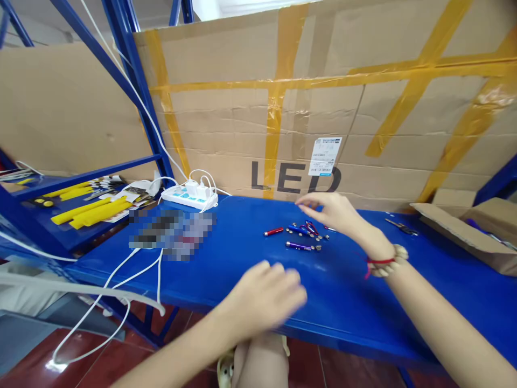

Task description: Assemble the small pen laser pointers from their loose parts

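Apparently the work is at its beginning, judged from the head view, the only one. The pens, small metal sticks with key rings, lie in a loose heap on the worktop, about the middle and nearer to its rear edge. A red pen lies just left of the heap, and a purple pen just in front of it. None is lifted and none is set apart in order.

The right hand is over the rear of the heap, fingers spread and a little bent. It holds nothing, and I cannot tell if the fingertips touch a pen. The left hand is near the front edge, palm down and loosely curled. It is blurred, so I cannot tell if it holds something.

A carton stands open at the right end. A power strip lies by the rear edge, to the left.
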Demonstrator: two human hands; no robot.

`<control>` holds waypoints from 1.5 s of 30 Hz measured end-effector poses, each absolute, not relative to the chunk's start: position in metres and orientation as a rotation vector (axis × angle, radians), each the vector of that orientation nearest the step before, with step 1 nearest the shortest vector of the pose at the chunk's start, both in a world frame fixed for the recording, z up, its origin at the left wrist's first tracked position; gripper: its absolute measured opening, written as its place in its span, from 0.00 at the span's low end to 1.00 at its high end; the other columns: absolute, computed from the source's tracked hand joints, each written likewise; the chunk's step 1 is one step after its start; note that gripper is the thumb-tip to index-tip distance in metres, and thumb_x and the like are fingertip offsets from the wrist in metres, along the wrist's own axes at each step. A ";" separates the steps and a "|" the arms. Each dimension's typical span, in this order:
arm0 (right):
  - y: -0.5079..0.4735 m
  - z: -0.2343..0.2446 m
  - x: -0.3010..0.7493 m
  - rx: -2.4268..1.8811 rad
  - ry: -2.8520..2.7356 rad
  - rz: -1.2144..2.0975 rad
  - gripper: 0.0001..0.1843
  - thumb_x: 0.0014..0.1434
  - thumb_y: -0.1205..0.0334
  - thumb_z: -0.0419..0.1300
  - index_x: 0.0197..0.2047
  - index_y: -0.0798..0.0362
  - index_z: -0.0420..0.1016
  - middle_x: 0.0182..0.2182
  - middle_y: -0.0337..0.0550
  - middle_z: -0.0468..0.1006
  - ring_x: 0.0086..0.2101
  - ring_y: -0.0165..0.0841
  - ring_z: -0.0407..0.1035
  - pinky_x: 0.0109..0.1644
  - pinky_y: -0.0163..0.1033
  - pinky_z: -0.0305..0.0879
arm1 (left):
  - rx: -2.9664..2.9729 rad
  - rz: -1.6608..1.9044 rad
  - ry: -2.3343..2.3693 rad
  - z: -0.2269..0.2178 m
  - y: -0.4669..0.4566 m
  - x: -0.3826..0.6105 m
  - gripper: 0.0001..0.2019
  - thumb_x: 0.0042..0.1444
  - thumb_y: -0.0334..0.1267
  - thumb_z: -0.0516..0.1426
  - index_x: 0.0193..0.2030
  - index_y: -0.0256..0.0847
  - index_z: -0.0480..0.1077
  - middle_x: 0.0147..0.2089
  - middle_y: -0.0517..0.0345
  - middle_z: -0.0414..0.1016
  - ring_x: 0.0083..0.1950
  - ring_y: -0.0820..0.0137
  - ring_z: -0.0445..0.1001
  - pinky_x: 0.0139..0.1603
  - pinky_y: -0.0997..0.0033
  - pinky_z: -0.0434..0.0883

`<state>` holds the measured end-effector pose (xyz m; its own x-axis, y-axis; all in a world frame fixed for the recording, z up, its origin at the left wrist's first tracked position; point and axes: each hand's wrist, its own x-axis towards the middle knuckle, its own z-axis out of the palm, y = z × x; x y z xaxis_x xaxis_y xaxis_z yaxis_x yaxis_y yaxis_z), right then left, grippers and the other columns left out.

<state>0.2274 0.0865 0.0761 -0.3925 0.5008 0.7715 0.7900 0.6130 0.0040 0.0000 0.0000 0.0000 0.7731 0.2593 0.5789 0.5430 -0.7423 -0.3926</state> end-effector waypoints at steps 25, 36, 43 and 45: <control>0.126 0.021 0.240 -1.319 -2.365 -0.380 0.10 0.58 0.58 0.55 0.41 0.46 0.77 0.38 0.39 0.75 0.37 0.31 0.70 0.28 0.31 0.55 | -2.787 -0.978 -0.966 0.037 0.121 0.020 0.06 0.62 0.38 0.45 0.45 0.43 0.57 0.44 0.56 0.69 0.44 0.70 0.71 0.45 0.70 0.68; 0.124 0.020 0.239 -1.419 -2.272 -0.306 0.09 0.57 0.55 0.58 0.33 0.50 0.76 0.36 0.39 0.75 0.35 0.31 0.70 0.30 0.32 0.58 | -2.678 -1.063 -0.815 0.031 0.120 0.023 0.06 0.62 0.38 0.46 0.43 0.41 0.59 0.42 0.58 0.70 0.42 0.73 0.71 0.44 0.73 0.68; 0.122 0.021 0.236 -1.349 -2.268 -0.121 0.09 0.53 0.55 0.60 0.31 0.51 0.76 0.34 0.39 0.76 0.35 0.32 0.70 0.35 0.33 0.62 | -2.615 -1.054 -0.842 0.032 0.121 0.022 0.07 0.61 0.41 0.48 0.43 0.42 0.61 0.41 0.59 0.71 0.41 0.73 0.72 0.41 0.76 0.68; 0.122 0.021 0.235 -1.340 -2.256 -0.071 0.09 0.53 0.55 0.61 0.31 0.51 0.76 0.33 0.39 0.77 0.35 0.32 0.70 0.35 0.32 0.62 | -2.607 -1.017 -0.858 0.032 0.122 0.021 0.07 0.60 0.41 0.49 0.42 0.42 0.61 0.40 0.60 0.71 0.41 0.73 0.72 0.39 0.77 0.67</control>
<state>0.2354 0.1222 0.0207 -0.3824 0.8067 0.4506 0.8334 0.5117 -0.2087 0.0211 0.1221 0.0321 0.5914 0.4419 0.6745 0.5901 -0.8073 0.0115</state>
